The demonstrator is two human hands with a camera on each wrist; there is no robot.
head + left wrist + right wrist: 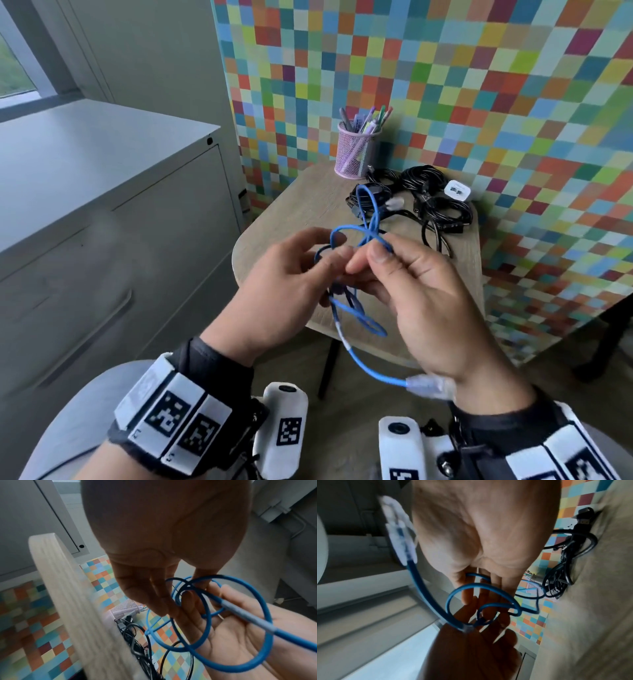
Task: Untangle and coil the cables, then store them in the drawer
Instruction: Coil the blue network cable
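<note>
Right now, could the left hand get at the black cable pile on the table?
Probably not yet: the left hand and right hand both hold the blue cable. The black cable pile lies uncovered on the table beyond them.

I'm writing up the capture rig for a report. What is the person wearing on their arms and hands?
The hands are bare: left hand, right hand. Each forearm has a dark sleeve ending at the wrist. Over each sleeve sits a wristband of white blocks printed with black square-patterned markers. A white, rounded camera housing with a dark lens and its own marker is mounted inside each wrist.
</note>
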